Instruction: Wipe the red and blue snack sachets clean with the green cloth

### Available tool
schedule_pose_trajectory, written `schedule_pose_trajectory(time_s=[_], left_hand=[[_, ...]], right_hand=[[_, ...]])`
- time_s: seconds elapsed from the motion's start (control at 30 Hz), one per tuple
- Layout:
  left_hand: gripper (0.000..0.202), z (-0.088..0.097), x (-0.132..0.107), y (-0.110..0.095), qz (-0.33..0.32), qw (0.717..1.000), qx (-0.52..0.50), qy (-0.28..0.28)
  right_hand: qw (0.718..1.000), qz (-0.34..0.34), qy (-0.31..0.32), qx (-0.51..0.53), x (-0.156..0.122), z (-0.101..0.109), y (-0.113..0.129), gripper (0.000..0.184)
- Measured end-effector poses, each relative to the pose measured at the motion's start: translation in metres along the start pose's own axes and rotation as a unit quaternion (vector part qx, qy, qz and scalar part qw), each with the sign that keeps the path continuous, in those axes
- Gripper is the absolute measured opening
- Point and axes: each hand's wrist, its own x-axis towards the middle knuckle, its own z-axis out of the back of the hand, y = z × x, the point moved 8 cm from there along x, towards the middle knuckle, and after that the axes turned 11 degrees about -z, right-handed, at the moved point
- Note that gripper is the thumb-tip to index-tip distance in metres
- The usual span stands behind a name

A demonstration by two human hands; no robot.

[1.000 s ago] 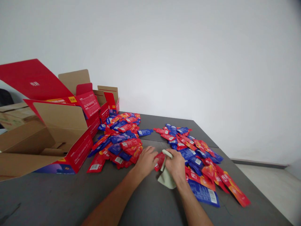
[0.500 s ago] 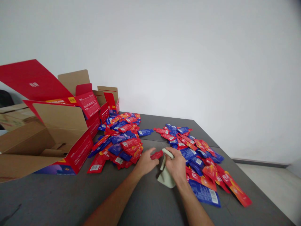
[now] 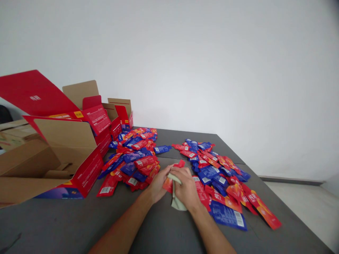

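Observation:
In the head view, my left hand (image 3: 157,186) is closed on a red-and-orange pouch (image 3: 167,185), whose red end sticks up above the fingers. My right hand (image 3: 186,186) grips a pale green cloth (image 3: 178,205) and presses it against that pouch. The two hands meet over the grey table, and their fingers partly hide the pouch. Just right of my right hand lies another red pouch (image 3: 201,193) at the edge of a pile of red and blue pouches (image 3: 212,171). A second such pile (image 3: 137,155) is beyond my left hand.
Open red cardboard boxes stand along the left, the nearest box (image 3: 88,173) with its brown flaps spread. More boxes (image 3: 123,114) sit behind it by the white wall. The grey table (image 3: 156,225) ends at a slanting right edge, with pale floor (image 3: 296,197) beyond.
My right hand has moved left with the cloth to meet my left hand. The pouch has come up between both hands and the cloth now touches it.

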Motion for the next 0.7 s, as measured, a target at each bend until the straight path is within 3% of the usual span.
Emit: schedule_pose_trajectory(time_s=[0.1, 0.2, 0.27, 0.4, 0.5, 0.6, 0.7], left_hand=[[0.031, -0.008, -0.004, 0.006, 0.02, 0.999, 0.013, 0.029], [0.034, -0.013, -0.006, 0.007, 0.021, 0.999, 0.008, 0.041], [0.034, -0.012, -0.005, 0.003, 0.009, 0.999, -0.007, 0.037], [0.03, -0.001, 0.001, -0.007, -0.02, 1.0, -0.01, 0.013], [0.021, 0.012, 0.005, -0.014, -0.046, 0.999, 0.012, -0.025], [0.012, 0.021, 0.006, -0.022, -0.1, 0.993, 0.046, -0.049], [0.017, 0.017, 0.005, -0.023, -0.105, 0.992, 0.062, -0.022]], right_hand=[[0.992, -0.062, -0.105, -0.036, 0.002, 0.024, -0.026, 0.037], [0.989, -0.07, -0.124, -0.041, 0.002, 0.03, -0.033, 0.037], [0.996, -0.037, -0.082, -0.024, 0.002, 0.021, -0.023, 0.038], [0.996, 0.05, 0.075, 0.02, -0.004, -0.014, 0.015, 0.043], [0.988, 0.072, 0.129, 0.041, -0.009, -0.027, 0.031, 0.045], [0.994, 0.051, 0.089, 0.043, -0.008, -0.023, 0.027, 0.043], [1.0, -0.004, -0.007, 0.029, -0.003, -0.005, 0.004, 0.04]])
